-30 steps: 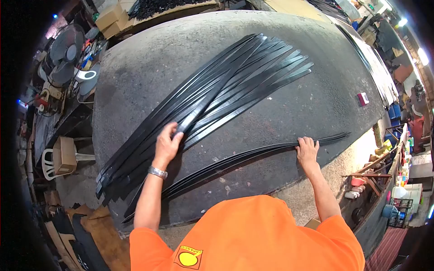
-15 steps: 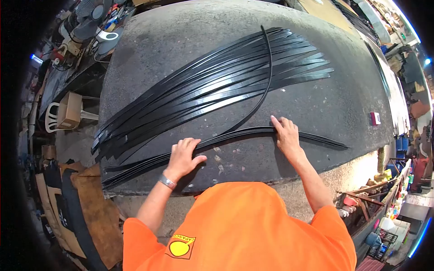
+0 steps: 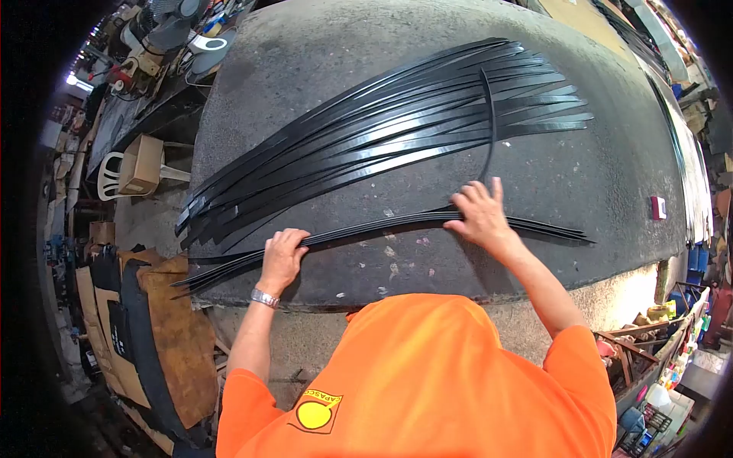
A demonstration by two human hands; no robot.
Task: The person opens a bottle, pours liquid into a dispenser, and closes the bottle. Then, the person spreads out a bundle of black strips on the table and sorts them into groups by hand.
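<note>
A long bundle of thin black strips (image 3: 382,224) lies along the near edge of the dark table (image 3: 611,183). My left hand (image 3: 284,256), with a metal watch at the wrist, is closed round the left part of this bundle. Over its right part sits my right hand (image 3: 481,216), thumb below and fingers above, gripping the strips. One loose strip (image 3: 491,114) curves up from beside my right hand across a wide fan of flat black strips (image 3: 382,126). That fan spreads over the table's middle.
A small red and white box (image 3: 658,208) sits near the table's right side. At the left are a white chair (image 3: 109,177) with a cardboard box (image 3: 140,164) and a fan (image 3: 174,30). Brown sheets (image 3: 179,336) hang at the lower left.
My left hand has gone from a strip on the fan to the near bundle. My right hand has moved left along the bundle. The single strip now curves upright across the fan.
</note>
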